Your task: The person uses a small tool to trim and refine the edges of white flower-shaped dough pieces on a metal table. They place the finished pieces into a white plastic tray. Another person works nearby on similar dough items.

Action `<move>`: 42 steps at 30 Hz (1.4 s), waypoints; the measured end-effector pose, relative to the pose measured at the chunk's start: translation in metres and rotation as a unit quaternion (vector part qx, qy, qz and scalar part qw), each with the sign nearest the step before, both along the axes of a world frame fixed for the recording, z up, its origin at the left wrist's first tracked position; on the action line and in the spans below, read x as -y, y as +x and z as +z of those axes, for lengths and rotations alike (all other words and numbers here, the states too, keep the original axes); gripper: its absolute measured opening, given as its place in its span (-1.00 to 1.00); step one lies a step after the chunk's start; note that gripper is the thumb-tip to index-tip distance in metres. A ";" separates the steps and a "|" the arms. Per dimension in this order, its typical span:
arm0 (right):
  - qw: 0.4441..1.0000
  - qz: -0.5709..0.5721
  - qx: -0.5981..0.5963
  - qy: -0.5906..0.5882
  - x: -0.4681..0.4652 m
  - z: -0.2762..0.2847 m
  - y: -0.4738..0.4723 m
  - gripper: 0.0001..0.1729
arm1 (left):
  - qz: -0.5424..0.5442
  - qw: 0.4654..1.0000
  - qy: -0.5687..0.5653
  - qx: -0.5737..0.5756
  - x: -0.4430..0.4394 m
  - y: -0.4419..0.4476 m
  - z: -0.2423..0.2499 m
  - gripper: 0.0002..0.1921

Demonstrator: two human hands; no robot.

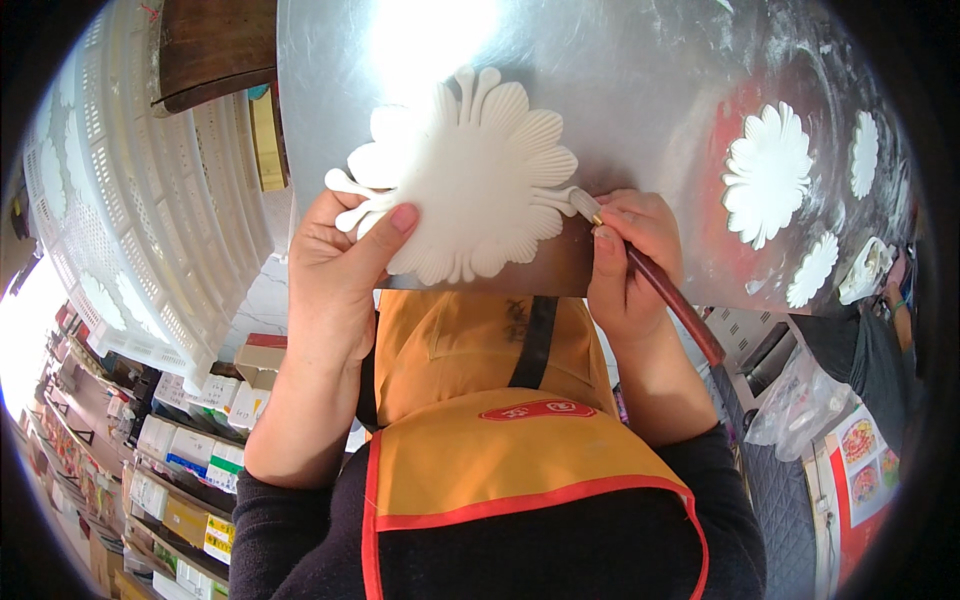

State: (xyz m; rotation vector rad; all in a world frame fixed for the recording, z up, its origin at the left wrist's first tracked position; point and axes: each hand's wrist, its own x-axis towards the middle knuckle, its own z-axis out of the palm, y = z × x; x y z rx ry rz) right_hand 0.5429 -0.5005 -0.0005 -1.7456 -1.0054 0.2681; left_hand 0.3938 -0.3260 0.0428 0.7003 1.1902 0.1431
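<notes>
My left hand (341, 240) pinches the left edge of a large white dough sheet with scalloped, ribbed petals (472, 187), its thumb on top and its fingers beneath. The sheet is held over the near edge of a metal worktable (630, 97). In my right hand (637, 240) is a brush with a dark red wooden handle (675, 300), gripped close to its metal collar. The pale bristles of the brush touch the looped tips at the sheet's right edge. Whether my right fingers also touch the sheet cannot be told.
Three smaller-looking white petal-edged pieces (766, 176) lie on the table at the right, among white powder and beside a crumpled white item (866, 270). Stacked white plastic crates (127, 172) stand at the left, below a dark wooden surface (214, 49). Another person's arm (900, 315) shows at the far right.
</notes>
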 end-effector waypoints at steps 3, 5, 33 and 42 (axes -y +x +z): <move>1.000 0.010 0.002 -0.005 -0.002 0.001 0.002 -0.79 | -0.002 1.000 0.001 0.000 0.001 0.001 0.001 -0.74; 1.000 0.021 0.011 -0.017 -0.001 0.001 0.002 -0.81 | 0.003 1.000 0.016 0.006 0.003 0.003 0.001 -0.70; 1.000 -0.020 -0.008 -0.003 0.008 -0.003 -0.014 -0.82 | -0.047 0.996 0.075 0.026 0.000 -0.010 -0.002 -0.64; 0.957 -0.096 -0.234 0.140 0.014 0.000 -0.013 -0.84 | -0.380 0.923 0.056 -0.011 -0.072 0.036 0.003 -0.66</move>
